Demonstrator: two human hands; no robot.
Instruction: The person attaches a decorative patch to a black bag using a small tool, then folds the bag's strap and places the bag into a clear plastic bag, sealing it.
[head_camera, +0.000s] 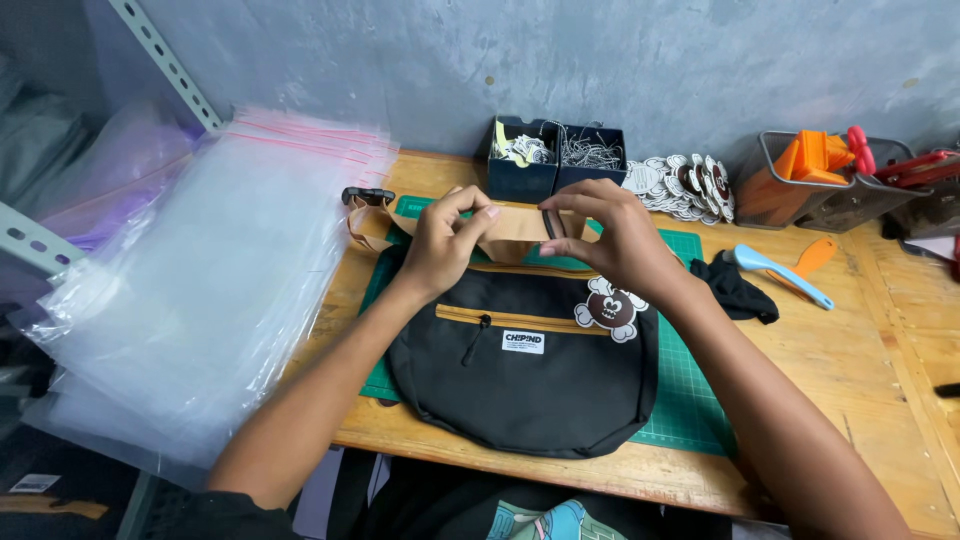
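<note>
Left hand (445, 243) and right hand (607, 238) both pinched shut on the tan strap (515, 222), above the black bag (525, 370). Possibly a black slider under the right fingers (560, 205), hard to tell. Green mat (690, 385) beneath.

Soft, even daylight fills the frame, brighter toward the upper right where the grey wall (700, 70) looks pale. Shadows are faint and short under the hands in the middle. The stack of clear plastic bags (200, 290) at left shows a milky sheen rather than hard glare. Focus is sharp in the centre; straight lines bow slightly toward the edges, and the lower corners fall dim
</note>
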